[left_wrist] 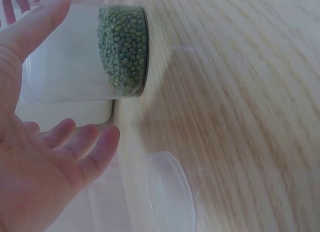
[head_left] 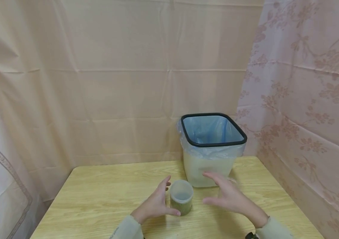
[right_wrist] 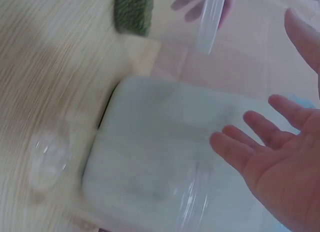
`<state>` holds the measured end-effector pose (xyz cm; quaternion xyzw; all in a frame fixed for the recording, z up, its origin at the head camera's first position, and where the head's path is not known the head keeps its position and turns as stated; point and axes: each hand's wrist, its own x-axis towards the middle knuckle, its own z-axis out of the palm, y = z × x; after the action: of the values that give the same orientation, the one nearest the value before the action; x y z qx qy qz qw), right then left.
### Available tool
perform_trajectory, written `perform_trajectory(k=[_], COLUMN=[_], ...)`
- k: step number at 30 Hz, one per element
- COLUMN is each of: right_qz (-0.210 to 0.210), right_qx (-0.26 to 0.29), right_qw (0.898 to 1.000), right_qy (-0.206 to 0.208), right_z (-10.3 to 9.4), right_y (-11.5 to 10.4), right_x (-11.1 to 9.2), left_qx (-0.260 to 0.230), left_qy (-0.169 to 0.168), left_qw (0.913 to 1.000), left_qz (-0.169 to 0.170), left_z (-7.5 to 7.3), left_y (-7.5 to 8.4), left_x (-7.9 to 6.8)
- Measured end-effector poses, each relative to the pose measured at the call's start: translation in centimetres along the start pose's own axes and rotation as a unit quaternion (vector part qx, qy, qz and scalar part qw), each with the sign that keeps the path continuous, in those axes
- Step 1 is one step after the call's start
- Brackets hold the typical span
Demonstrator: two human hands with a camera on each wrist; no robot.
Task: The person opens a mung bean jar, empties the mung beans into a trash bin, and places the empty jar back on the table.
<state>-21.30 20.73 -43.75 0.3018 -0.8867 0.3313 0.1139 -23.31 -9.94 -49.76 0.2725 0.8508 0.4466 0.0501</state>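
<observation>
A clear round jar (head_left: 181, 198), uncapped and upright on the table, holds green mung beans (left_wrist: 125, 49) in its lower part. Around its left side, my left hand (head_left: 155, 201) has thumb and fingers spread, the thumb overlapping the jar's front in the head view. In the left wrist view a gap shows between fingers and jar. To the right, apart from that jar, my right hand (head_left: 228, 196) is spread with nothing in it. Partly hidden behind it stands a second clear container (head_left: 231, 181), whose transparent base (right_wrist: 50, 157) shows in the right wrist view.
A white bin (head_left: 205, 166) with a black rim and a bluish liner stands just behind the jar. A clear flat disc (left_wrist: 172, 194) lies on the wood-grain table (head_left: 106, 189). Beige cloth (head_left: 127, 93) hangs behind, floral cloth (head_left: 316, 109) at the right.
</observation>
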Motion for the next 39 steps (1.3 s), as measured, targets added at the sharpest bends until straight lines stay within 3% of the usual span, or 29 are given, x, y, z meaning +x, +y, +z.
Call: perform_trajectory(k=[8,19,22,29,33,39], right_qz=[-0.022,-0.039,-0.034,-0.019,-0.011,-0.008], right_qx=[0.042,0.029,0.034,0.062,0.080,0.051], right_qw=[0.997,0.994,0.994,0.991,0.990,0.993], right_qy=[-0.053,-0.094,-0.103,-0.114,-0.114,-0.109], right_z=[1.6,3.3,3.7,4.4,5.0,5.6], right_y=[-1.0,-0.9,-0.8,-1.0,-1.1,-1.4], right_x=[1.7,2.7,2.9,3.3,3.4,3.6], left_qx=[-0.001,-0.022,-0.031,-0.034,-0.046,-0.040], left_qy=[-0.004,-0.028,-0.029,-0.025,-0.029,-0.017], left_qw=[1.0000,0.9994,0.9991,0.9976,0.9966,0.9970], left_qz=[0.008,-0.003,0.004,0.054,0.061,0.064], left_z=[0.2,0.7,0.8,1.4,1.6,1.7], left_y=[-0.1,-0.5,-0.6,-1.1,-1.1,-0.8], left_x=[0.1,0.3,0.5,0.9,1.0,1.0])
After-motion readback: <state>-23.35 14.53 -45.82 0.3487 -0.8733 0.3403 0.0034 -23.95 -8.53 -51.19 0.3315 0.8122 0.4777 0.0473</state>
